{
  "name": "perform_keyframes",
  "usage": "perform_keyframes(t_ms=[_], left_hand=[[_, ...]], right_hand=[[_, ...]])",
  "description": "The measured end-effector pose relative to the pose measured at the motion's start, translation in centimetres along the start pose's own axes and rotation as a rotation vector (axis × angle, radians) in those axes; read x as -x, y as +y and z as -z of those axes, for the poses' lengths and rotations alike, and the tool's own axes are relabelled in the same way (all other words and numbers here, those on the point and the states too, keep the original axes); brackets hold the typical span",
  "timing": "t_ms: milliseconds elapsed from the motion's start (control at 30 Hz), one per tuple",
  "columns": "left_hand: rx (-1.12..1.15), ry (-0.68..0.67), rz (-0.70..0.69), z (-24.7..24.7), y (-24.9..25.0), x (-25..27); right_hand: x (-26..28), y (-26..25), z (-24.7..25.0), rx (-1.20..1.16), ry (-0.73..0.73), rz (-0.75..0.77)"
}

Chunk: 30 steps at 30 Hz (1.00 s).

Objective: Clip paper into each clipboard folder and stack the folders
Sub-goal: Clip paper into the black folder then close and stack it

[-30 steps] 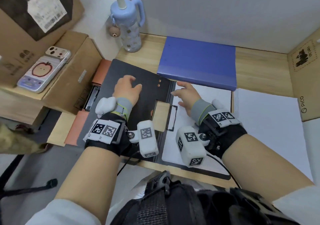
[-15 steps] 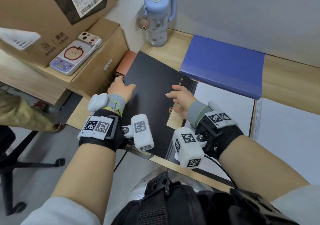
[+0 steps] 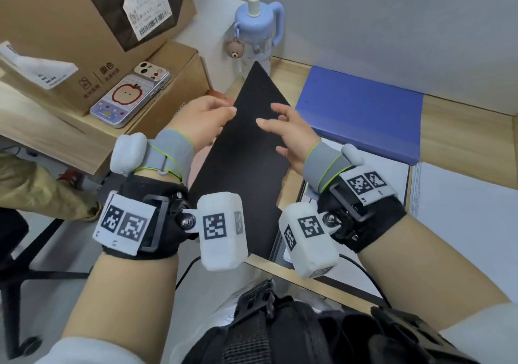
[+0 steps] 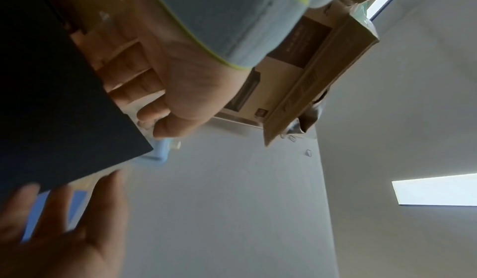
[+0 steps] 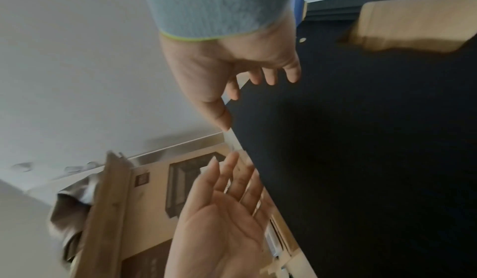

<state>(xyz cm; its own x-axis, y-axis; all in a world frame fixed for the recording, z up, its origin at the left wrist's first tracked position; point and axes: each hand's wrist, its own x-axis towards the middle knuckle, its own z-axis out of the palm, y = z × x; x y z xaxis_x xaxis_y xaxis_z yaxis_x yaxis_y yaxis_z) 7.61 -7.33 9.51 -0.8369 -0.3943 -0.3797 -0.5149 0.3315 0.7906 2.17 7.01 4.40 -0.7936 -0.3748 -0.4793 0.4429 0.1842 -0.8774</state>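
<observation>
The black clipboard folder's cover [image 3: 246, 150] stands nearly upright on the desk between my hands. My left hand [image 3: 207, 120] is on its left side, with straight fingers [image 5: 232, 180] against the back of the cover [image 5: 361, 160]. My right hand [image 3: 283, 131] is on the right face, fingers spread and loose, with its fingertips [image 5: 271, 78] touching near the cover's top edge. In the left wrist view my left hand [image 4: 160, 90] lies along the cover [image 4: 56, 108]. A white sheet [image 3: 392, 178] lies in the folder's right half, mostly hidden by my right wrist.
A closed blue folder [image 3: 358, 111] lies at the back of the desk. A stack of white paper [image 3: 462, 209] sits at the right. An orange folder [image 3: 201, 156] peeks out under the black one. On the left are cardboard boxes [image 3: 70, 41], a phone [image 3: 131, 94] and a blue bottle [image 3: 258, 27].
The black cover, lying flat and open to the left a second ago, has swung up to nearly upright. Both hands rose with it, and the head view shifted left.
</observation>
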Motion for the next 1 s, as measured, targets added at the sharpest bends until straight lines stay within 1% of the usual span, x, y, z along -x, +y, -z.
perform_keyframes(t_ms=[100,167,300,400,533,667,767,900,1000], left_hand=[[0.15,-0.156,-0.024,-0.9,2.0,1.5],[0.204,-0.239,-0.042,-1.8,2.9,2.1],[0.22,-0.287,-0.048,-4.1,3.6,2.2],[0.233,-0.338,-0.038,-6.0,3.8,2.1],[0.241,-0.426,0.011,-9.6,3.5,1.7],[0.219,-0.437,0.09,-13.1,2.1,0.1],[0.138,-0.447,0.145,-15.2,0.7,-0.9],[-0.005,-0.41,0.154,-17.6,-0.7,-1.7],[-0.12,-0.383,0.17,-18.3,-1.8,-2.2]], right_hand=[[0.7,-1.1,0.2,-0.007,0.029,0.092],[1.1,-1.7,0.3,0.0,0.072,0.148],[2.4,-1.9,2.2,-0.002,0.182,0.232],[3.3,-1.2,4.3,-0.018,0.21,0.222],[5.1,0.0,7.3,-0.073,0.249,0.218],[6.7,1.6,10.3,-0.094,0.256,0.191],[7.7,3.0,12.6,-0.103,0.274,0.169],[8.9,5.7,15.7,-0.116,0.334,0.107],[8.8,8.0,16.9,-0.104,0.361,0.051]])
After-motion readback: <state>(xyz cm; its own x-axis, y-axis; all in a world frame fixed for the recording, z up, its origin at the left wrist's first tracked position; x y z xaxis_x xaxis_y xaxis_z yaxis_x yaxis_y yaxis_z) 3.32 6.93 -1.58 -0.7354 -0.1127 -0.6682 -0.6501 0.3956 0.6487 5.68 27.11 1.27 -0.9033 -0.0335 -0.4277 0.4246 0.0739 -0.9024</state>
